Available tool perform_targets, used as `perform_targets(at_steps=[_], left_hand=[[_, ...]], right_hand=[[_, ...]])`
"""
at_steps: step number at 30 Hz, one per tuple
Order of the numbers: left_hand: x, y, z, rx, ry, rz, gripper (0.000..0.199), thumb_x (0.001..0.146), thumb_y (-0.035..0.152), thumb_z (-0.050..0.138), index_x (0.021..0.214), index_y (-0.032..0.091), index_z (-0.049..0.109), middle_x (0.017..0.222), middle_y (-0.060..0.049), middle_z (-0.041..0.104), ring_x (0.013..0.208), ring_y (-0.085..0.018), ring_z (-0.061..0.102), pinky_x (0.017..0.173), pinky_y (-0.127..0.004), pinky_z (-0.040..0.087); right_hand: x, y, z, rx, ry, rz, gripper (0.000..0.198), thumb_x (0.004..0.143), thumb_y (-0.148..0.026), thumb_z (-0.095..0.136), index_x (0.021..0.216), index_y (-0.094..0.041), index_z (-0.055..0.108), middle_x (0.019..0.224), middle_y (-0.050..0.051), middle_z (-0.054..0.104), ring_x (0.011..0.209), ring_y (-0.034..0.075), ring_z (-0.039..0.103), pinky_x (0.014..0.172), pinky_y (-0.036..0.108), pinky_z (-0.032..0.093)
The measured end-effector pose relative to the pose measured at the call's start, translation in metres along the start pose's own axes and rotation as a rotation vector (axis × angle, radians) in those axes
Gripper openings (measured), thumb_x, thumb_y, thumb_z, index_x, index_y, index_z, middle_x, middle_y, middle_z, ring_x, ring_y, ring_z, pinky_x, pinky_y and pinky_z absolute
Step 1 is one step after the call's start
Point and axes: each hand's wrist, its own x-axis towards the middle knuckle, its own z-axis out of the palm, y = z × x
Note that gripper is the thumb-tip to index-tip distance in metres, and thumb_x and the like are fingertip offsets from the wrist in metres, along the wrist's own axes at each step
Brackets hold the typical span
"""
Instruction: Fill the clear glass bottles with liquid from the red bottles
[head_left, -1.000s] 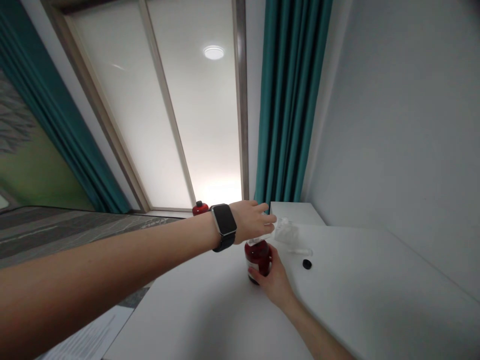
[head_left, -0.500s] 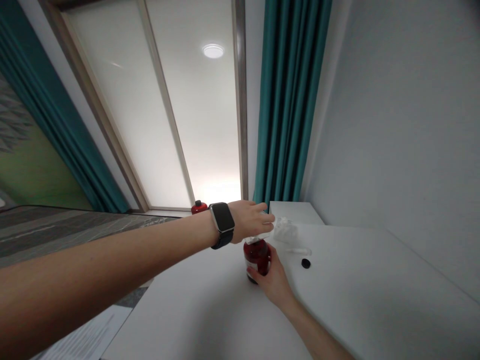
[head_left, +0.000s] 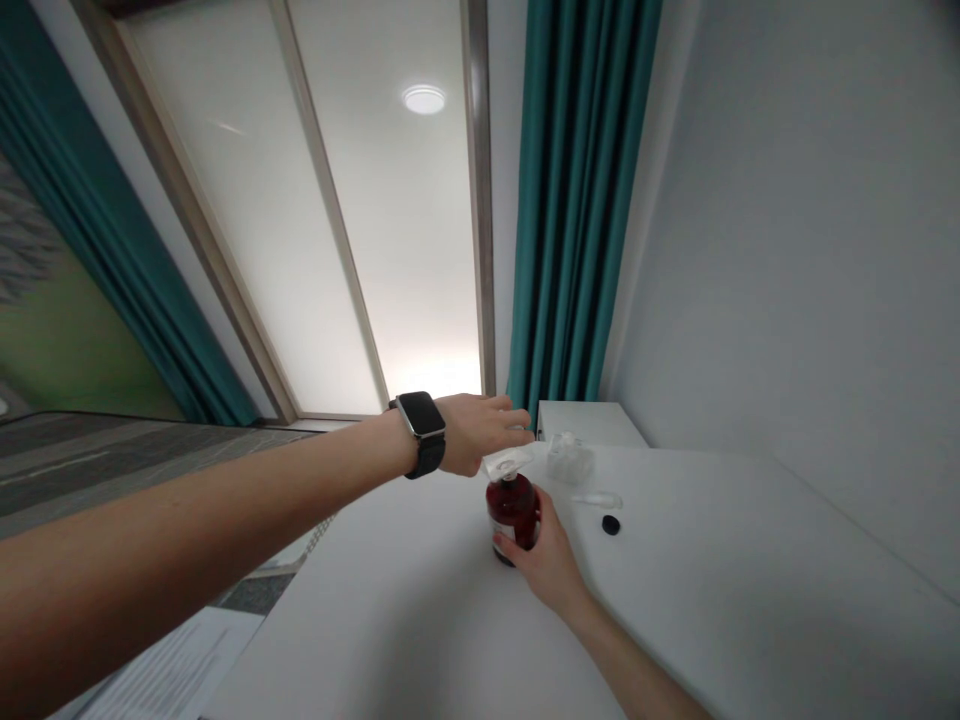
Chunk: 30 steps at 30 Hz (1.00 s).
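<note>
On the white table a dark red bottle [head_left: 511, 512] with a pale label stands upright. My right hand [head_left: 553, 560] is wrapped around its right side, thumb in front. A clear, funnel-like plastic piece [head_left: 508, 462] sits at the bottle's mouth. My left hand [head_left: 480, 430], with a black watch [head_left: 421, 415] on its wrist, hovers just above and behind that piece. Its fingers are stretched out, and I see nothing in them. To the right lie a black cap [head_left: 611, 525], a slim clear plastic piece [head_left: 598, 500] and a crumpled clear plastic bag [head_left: 570, 460].
A white box-like surface [head_left: 589, 422] stands beyond the table's far edge. Printed sheets [head_left: 176, 665] lie at the lower left, beside the table. A wall [head_left: 795, 250] rises on the right; teal curtains [head_left: 577, 220] and frosted panels [head_left: 397, 220] are behind.
My left hand has shifted left and slightly up, uncovering more of the clear piece. The second red bottle behind it is now hidden by my wrist. My right hand keeps its hold.
</note>
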Motion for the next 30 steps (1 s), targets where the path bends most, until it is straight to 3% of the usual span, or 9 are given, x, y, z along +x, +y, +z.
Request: perform_targets(at_steps=[6,20,24,30], left_hand=[[-0.009,-0.01,0.013,-0.091,0.03,-0.032,0.072,0.073,0.014,0.074,0.137,0.021,0.044,0.138,-0.011,0.054,0.12,-0.028,0.053,0.092,-0.04,0.049],[-0.048,-0.004,0.087,-0.568,0.429,-0.231,0.065,0.081,0.02,0.065,0.14,0.022,0.038,0.137,-0.013,0.05,0.121,-0.026,0.056,0.1,-0.044,0.05],[-0.058,0.0,0.121,-0.766,0.565,-0.339,0.064,0.082,0.024,0.067,0.139,0.024,0.037,0.136,-0.013,0.051,0.118,-0.026,0.057,0.094,-0.045,0.054],[-0.056,0.022,0.193,-1.282,0.839,-0.539,0.056,0.083,0.028,0.067,0.132,0.023,0.04,0.132,-0.014,0.051,0.118,-0.029,0.057,0.093,-0.048,0.053]], right_hand=[[-0.001,-0.003,-0.004,0.025,-0.02,0.007,0.067,0.066,-0.029,0.078,0.127,-0.022,0.051,0.121,0.011,0.067,0.107,0.032,0.064,0.097,0.053,0.05],[-0.004,0.006,-0.013,0.063,-0.108,0.094,0.073,0.069,-0.026,0.078,0.134,-0.022,0.043,0.128,0.012,0.063,0.114,0.031,0.062,0.098,0.051,0.05],[-0.002,0.007,-0.018,0.039,-0.126,0.104,0.072,0.068,-0.026,0.079,0.133,-0.023,0.046,0.126,0.011,0.064,0.113,0.03,0.062,0.102,0.052,0.046],[0.011,0.007,-0.028,0.209,-0.204,0.114,0.065,0.066,-0.025,0.081,0.125,-0.025,0.053,0.126,0.01,0.064,0.113,0.028,0.062,0.102,0.049,0.047]])
